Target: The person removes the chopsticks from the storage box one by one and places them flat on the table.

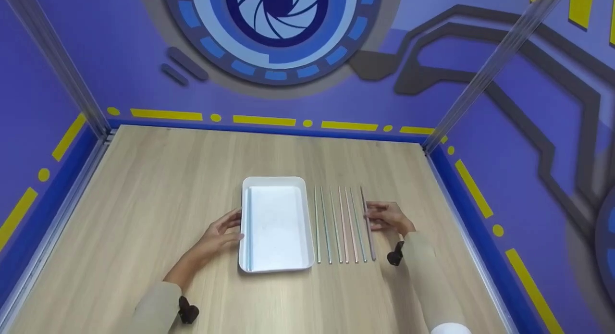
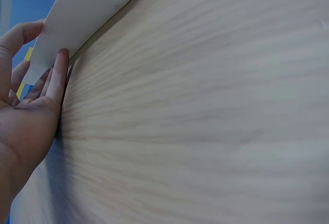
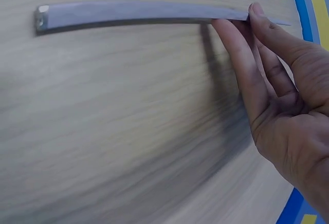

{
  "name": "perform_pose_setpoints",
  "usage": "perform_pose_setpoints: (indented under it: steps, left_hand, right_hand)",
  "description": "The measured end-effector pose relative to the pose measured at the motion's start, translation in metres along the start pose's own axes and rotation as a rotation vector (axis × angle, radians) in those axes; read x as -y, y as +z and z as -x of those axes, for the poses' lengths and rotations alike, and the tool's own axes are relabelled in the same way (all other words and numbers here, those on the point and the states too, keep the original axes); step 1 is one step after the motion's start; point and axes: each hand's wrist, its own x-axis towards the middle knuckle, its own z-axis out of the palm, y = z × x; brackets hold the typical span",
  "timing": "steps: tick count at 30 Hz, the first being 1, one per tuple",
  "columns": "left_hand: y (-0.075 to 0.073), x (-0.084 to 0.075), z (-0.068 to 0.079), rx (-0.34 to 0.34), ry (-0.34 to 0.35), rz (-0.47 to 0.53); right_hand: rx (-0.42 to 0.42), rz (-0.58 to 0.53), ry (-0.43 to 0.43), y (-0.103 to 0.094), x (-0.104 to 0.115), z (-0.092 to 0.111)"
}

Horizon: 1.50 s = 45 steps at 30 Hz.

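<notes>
A white rectangular tray (image 1: 276, 228) stands mid-table, a light blue chopstick (image 1: 250, 228) lying lengthwise along its left inner side. At the tray's left edge, my left hand (image 1: 215, 237) holds the rim: the thumb is at the top edge and the fingers lie against the outer wall (image 2: 95, 16). My right hand (image 1: 391, 217) pinches a purple chopstick (image 3: 133, 13) between thumb and fingertips, near its middle. The thick squared end of this chopstick points toward me. Between tray and right hand, several pastel chopsticks (image 1: 347, 228) lie side by side in a row.
The wooden table (image 1: 192, 166) is bounded by blue-purple printed walls (image 1: 307, 103) with yellow marks at the back and sides. Clear corner posts (image 1: 495, 72) rise at the back. A white round object (image 1: 450, 328) shows at the bottom right edge.
</notes>
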Motion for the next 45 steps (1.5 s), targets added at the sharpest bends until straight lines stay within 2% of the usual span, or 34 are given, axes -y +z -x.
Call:
perform_pose_setpoints:
  steps: [8, 11, 16, 23, 29, 34, 39, 45]
  left_hand:
    - [-0.002, -0.002, 0.003, -0.002, 0.007, -0.026]
    - [-0.001, -0.002, 0.003, -0.002, 0.003, -0.01]
    - [0.0, -0.001, 0.003, -0.01, -0.007, 0.004]
    - [-0.001, -0.001, 0.003, -0.003, 0.006, -0.009]
    - [0.0, 0.001, 0.002, -0.001, 0.0, 0.021]
    - [0.0, 0.001, 0.002, -0.007, 0.004, 0.009]
    - [0.0, 0.001, 0.001, -0.004, 0.002, 0.008]
    - [0.0, 0.001, 0.001, -0.016, -0.014, -0.012]
  right_hand:
    - [-0.063, 0.027, 0.011, 0.01, 0.003, -0.003]
    - [-0.111, 0.052, 0.009, 0.013, 0.003, -0.004]
    - [-0.132, 0.076, 0.012, 0.013, 0.002, -0.004]
    - [-0.096, 0.037, 0.011, 0.008, 0.006, -0.003]
    - [-0.053, 0.021, -0.001, 0.013, 0.022, -0.007]
    - [-0.004, 0.047, -0.076, 0.036, 0.046, -0.015]
    - [0.097, 0.095, -0.137, 0.074, 0.078, -0.019]
    - [0.234, 0.153, -0.091, 0.136, 0.112, -0.022]
